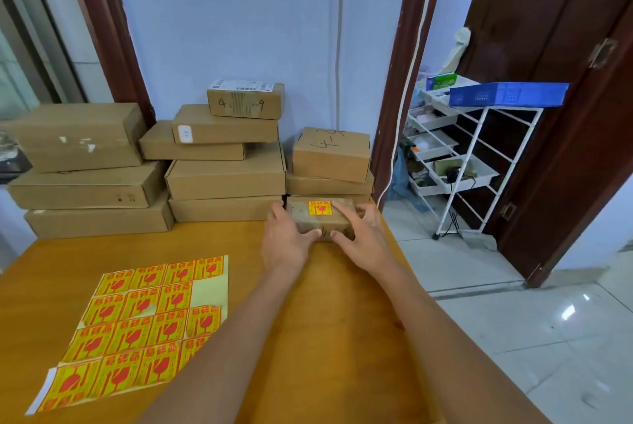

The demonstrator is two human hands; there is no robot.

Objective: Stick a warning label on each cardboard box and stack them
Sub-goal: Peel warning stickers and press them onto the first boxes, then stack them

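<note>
I hold one small box (320, 219) between my two hands at the far right of the table (212, 245). My left hand (286, 240) curls round its left end, thumb on the near face; my right hand (363, 238) grips the right end, fingers spread over the top. One label (320, 208) is stuck on its top.

Behind it I count ten plain boxes in three stacks. The left stack (89, 170) has three, the middle stack (226, 163) has five, and the right stack (330, 166), just behind my box, shows two, with maybe a third hidden below.

One sticker sheet (137, 324) lies flat near my left arm, with about nineteen labels on it and a few blank gaps.

Past the doorway, one white rack (479, 163) holds several trays of small items I cannot make out, and one blue crate (507, 94) sits on top.
</note>
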